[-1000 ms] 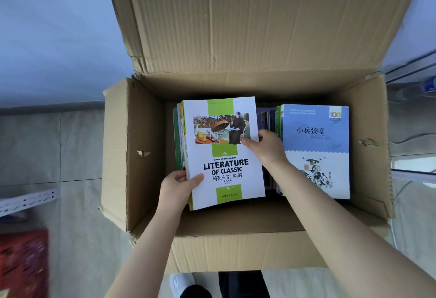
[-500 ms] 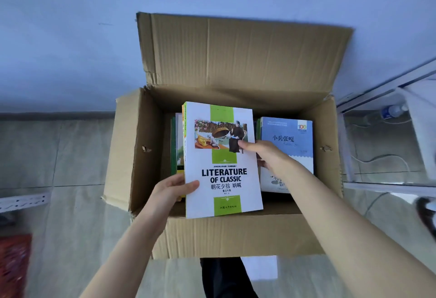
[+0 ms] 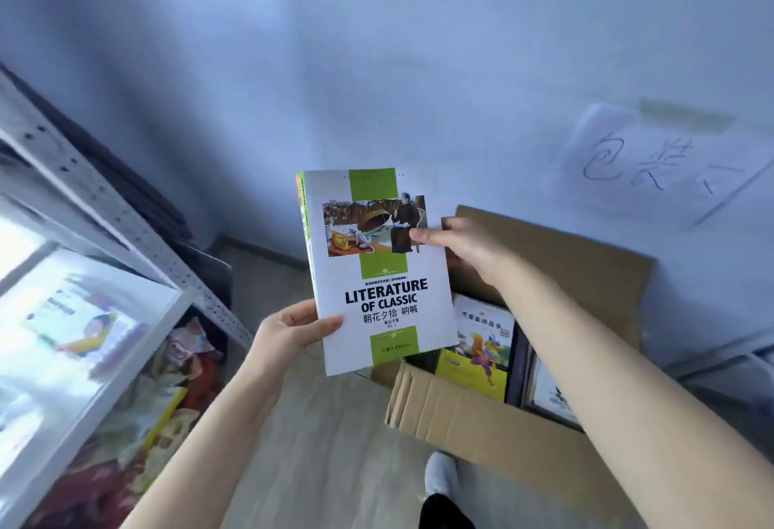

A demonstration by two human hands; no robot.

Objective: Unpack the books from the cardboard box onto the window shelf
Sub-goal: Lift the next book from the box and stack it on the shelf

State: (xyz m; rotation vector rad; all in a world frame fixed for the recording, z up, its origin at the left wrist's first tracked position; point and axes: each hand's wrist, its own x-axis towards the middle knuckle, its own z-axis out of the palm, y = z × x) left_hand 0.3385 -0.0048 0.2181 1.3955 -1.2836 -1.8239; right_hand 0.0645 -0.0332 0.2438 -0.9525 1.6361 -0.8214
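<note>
Now both hands grip a small stack of books [image 3: 372,273], left hand [image 3: 289,329] low, right hand [image 3: 460,245] high, clear of the box [image 3: 502,415]; a blurred shelf [image 3: 75,331], probably the target, lies left

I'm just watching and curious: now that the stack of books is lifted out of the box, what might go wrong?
1. The stack of books is pinched only at its edges, by the left hand low and the right hand high, so the lower books might slide out.
2. The cardboard box and a foot sit close together; stepping away could catch it.
</note>
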